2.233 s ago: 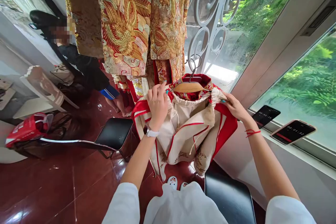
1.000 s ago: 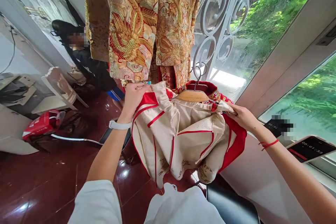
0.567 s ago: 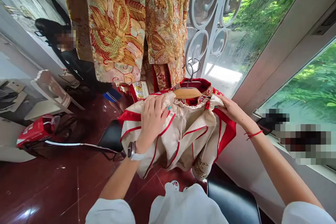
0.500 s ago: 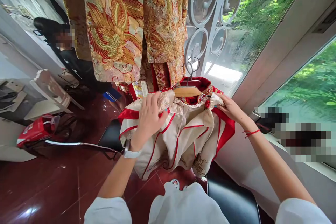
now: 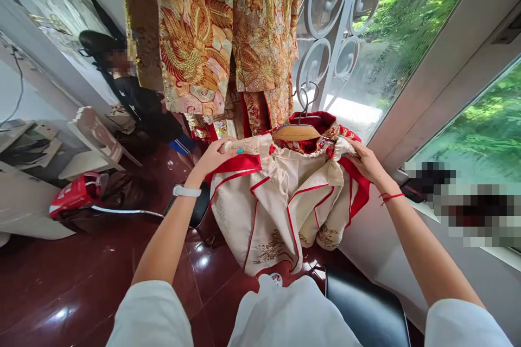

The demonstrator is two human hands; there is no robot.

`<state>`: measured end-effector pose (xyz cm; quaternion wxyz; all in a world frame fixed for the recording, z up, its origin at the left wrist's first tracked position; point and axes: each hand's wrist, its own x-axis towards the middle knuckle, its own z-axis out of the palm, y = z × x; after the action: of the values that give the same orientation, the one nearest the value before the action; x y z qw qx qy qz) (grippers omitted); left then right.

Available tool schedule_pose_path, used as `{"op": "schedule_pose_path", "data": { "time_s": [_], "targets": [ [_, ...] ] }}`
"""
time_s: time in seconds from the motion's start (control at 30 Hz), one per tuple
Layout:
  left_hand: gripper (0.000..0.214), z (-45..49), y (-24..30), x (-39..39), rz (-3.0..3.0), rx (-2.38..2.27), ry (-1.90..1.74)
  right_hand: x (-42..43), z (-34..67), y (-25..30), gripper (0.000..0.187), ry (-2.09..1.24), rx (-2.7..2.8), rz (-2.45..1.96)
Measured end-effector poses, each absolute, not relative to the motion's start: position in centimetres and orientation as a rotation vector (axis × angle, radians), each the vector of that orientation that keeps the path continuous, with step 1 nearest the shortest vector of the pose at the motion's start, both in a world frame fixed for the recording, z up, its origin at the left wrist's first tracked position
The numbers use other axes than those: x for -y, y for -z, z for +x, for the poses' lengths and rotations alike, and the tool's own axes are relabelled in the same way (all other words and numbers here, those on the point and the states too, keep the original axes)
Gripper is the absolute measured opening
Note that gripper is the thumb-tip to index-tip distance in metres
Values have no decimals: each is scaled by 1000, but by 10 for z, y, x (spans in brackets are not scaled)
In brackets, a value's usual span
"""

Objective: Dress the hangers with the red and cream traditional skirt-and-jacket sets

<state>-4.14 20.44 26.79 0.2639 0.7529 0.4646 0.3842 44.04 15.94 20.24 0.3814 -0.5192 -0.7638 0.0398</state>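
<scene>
A cream garment with red trim [image 5: 280, 200] hangs in front of me on a wooden hanger [image 5: 296, 132], its red lining showing at the collar. My left hand [image 5: 215, 155] pinches the garment's left shoulder edge, fingers closed on the cloth. At the right shoulder, my right hand [image 5: 365, 161] grips the gathered fabric. The lower folds of the garment drop toward the floor between my arms.
Gold and red embroidered robes [image 5: 211, 38] hang just behind. A white scrolled window grille [image 5: 337, 27] and a window sill lie to the right. A black stool [image 5: 366, 309] stands below right, another black seat [image 5: 195, 207] at left. A person in black [image 5: 138, 105] sits at left by a red bag [image 5: 77, 195].
My left hand has lifted off the front of the garment and moved up and left to its shoulder edge, spreading the cloth. The right hand stays on the right shoulder.
</scene>
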Motion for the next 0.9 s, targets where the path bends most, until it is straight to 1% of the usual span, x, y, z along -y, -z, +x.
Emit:
{"op": "schedule_pose_path", "data": {
  "time_s": [0.07,0.17,0.23,0.37,0.53,0.67,0.73,0.8,0.83,0.9],
  "targets": [
    [54,-46,-260,-203,1876,-1239,-1097,-157,439,-203,52,-104,1949,-1319],
    [48,-58,-257,-200,1656,-1188,-1039,-152,436,-205,53,-107,1929,-1303],
    [46,-65,-259,-197,1640,-1175,-1063,-150,434,-206,53,-116,1932,-1297],
    [42,-62,-267,-187,1866,-1335,-1397,-149,431,-206,53,-124,1967,-1294],
    [24,-27,-290,-156,2009,-1671,-1899,-151,425,-195,55,-147,1949,-1263],
    [20,15,-305,-117,2011,-1780,-2090,-151,417,-188,56,-158,1903,-1282],
    [20,23,-301,-101,2083,-1783,-2035,-152,414,-187,56,-159,1891,-1290],
    [20,13,-287,-94,2159,-1804,-1870,-154,413,-188,57,-167,1895,-1290],
    [25,1,-276,-93,2172,-1818,-1762,-156,413,-188,57,-173,1899,-1285],
    [48,-29,-250,-98,2128,-1808,-1519,-160,416,-187,58,-176,1901,-1274]
  ]
}}
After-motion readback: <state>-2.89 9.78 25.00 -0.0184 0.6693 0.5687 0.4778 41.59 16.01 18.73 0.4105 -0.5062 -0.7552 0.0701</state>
